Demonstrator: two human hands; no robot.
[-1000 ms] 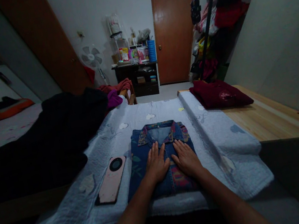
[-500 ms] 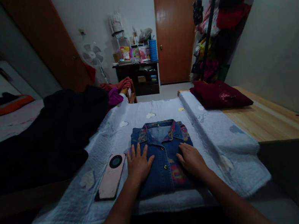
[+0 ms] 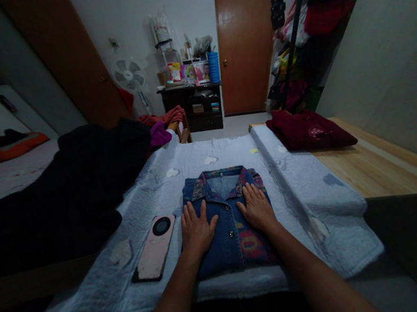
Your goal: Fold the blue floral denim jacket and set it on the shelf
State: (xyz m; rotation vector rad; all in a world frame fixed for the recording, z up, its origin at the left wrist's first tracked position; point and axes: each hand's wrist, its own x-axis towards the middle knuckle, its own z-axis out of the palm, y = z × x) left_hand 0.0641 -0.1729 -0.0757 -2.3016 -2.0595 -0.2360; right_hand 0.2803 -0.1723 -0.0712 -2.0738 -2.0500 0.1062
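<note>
A folded denim shirt (image 3: 225, 252) with a patterned collar and colourful print lies flat in front of me, collar pointing away. My left hand (image 3: 198, 229) rests on the shirt's left side, fingers stretched out and thumb apart. On its right side lies my right hand (image 3: 256, 205), flat with fingers extended, just below the collar. Neither hand grips anything. Under the shirt spreads a light blue quilted cloth (image 3: 227, 146). A pink phone (image 3: 154, 254) with a round black camera ring lies face down left of my left hand.
Dark clothing (image 3: 50, 200) is heaped at the left. A folded maroon garment (image 3: 311, 130) sits on the wooden board (image 3: 392, 166) at the right. Farther back stand a white fan (image 3: 130, 77), a dark cabinet (image 3: 176, 112) and a brown door (image 3: 246, 36).
My right hand has moved up and slightly inward on the shirt, its fingers now straightened flat. My left hand has shifted slightly to the right. The shirt stays in place.
</note>
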